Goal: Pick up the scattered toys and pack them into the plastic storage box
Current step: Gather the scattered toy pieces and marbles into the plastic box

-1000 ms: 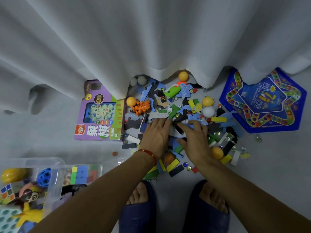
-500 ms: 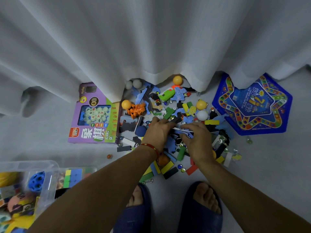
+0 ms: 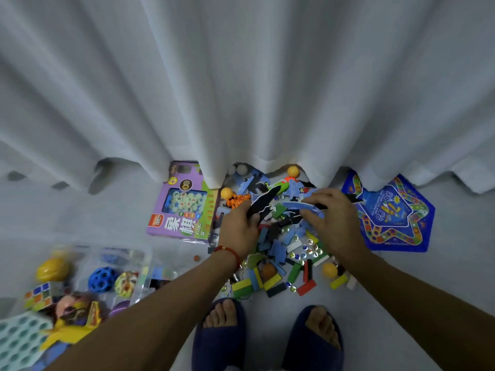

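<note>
The clear plastic storage box sits on the floor at lower left, holding a blue holed ball, a yellow ball, a colour cube and a doll. Half a second ago both hands pressed into the toy pile; now they are lifted above it. The left hand pinches a black foam piece, the right hand grips blue foam pieces.

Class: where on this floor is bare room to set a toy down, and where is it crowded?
Bare floor lies left of the purple game box, and right of the toy pile, below the blue game board. The pile itself is crowded.
</note>
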A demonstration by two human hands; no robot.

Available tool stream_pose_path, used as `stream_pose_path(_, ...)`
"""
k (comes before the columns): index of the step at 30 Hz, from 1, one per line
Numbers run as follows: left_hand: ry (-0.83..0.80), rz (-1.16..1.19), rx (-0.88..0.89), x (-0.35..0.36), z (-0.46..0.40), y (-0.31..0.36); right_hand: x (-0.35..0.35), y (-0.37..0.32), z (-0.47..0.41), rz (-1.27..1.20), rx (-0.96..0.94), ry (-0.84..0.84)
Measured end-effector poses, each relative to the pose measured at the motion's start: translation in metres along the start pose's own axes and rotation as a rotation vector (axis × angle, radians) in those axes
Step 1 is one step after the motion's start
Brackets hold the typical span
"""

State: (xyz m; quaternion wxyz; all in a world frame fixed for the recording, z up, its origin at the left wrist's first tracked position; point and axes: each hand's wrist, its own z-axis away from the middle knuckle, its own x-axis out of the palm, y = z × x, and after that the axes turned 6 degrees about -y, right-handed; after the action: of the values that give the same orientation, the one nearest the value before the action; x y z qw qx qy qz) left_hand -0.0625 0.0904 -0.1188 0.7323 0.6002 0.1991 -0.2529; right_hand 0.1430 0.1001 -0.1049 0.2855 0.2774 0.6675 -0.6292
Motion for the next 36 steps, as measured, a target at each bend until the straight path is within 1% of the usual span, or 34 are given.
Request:
stream_pose_path(2,0.011,0.275,-0.13,-0.028,0.021,0.007,-0.015,-0.034,-0.004,-0.021,-0.033,-0.048)
stream_pose_path(4,0.007,0.575,-0.23,-0.062,0.047,0.01,-0.031,-0.079,-0.006,-0.036,-0.048,-0.168)
stream_pose_path(5,0.03,0.69,-0.257,-0.079,0.062,0.008,-0.039,-0.104,-0.007,-0.033,-0.053,-0.277)
stream_pose_path(7,0.147,0.826,-0.263,-0.117,0.093,-0.001,-0.052,-0.157,-0.006,-0.022,-0.068,-0.55)
stream_pose_path(8,0.23,0.859,-0.26,-0.143,0.116,-0.014,-0.049,-0.189,-0.002,-0.024,-0.097,-0.686)
stream_pose_path(9,0.294,0.878,-0.259,-0.162,0.134,-0.025,-0.047,-0.215,0.001,-0.033,-0.119,-0.784)
stream_pose_path(11,0.385,0.881,-0.303,-0.192,0.166,-0.049,-0.036,-0.258,0.008,-0.056,-0.193,-0.9)
stream_pose_path(14,0.515,0.842,-0.44,-0.236,0.221,-0.094,0.015,-0.329,0.032,-0.057,-0.29,-1.057)
stream_pose_path(16,0.552,0.825,-0.533,-0.253,0.247,-0.12,0.057,-0.365,0.048,-0.06,-0.318,-1.141)
stream_pose_path(19,0.538,0.817,-0.646,-0.266,0.268,-0.143,0.113,-0.399,0.068,-0.02,-0.369,-1.205)
stream_pose_path(21,0.536,0.805,-0.702,-0.271,0.274,-0.148,0.134,-0.41,0.075,-0.003,-0.362,-1.226)
stream_pose_path(24,0.531,0.634,-0.715,-0.271,0.275,-0.15,0.138,-0.408,0.07,0.118,-0.373,-1.19)
stream_pose_path(27,0.536,0.494,-0.627,-0.259,0.267,-0.13,0.117,-0.385,0.054,0.239,-0.368,-1.149)
stream_pose_path(29,0.473,0.385,-0.531,-0.243,0.255,-0.118,0.099,-0.364,0.044,0.333,-0.381,-1.071)
stream_pose_path(31,0.413,0.349,-0.438,-0.227,0.241,-0.101,0.082,-0.347,0.04,0.399,-0.399,-1.018)
stream_pose_path(34,0.394,0.329,-0.343,-0.208,0.224,-0.073,0.058,-0.33,0.036,0.408,-0.39,-0.993)
stream_pose_path(36,0.376,0.295,-0.237,-0.199,0.21,-0.051,0.036,-0.313,0.028,0.379,-0.353,-0.959)
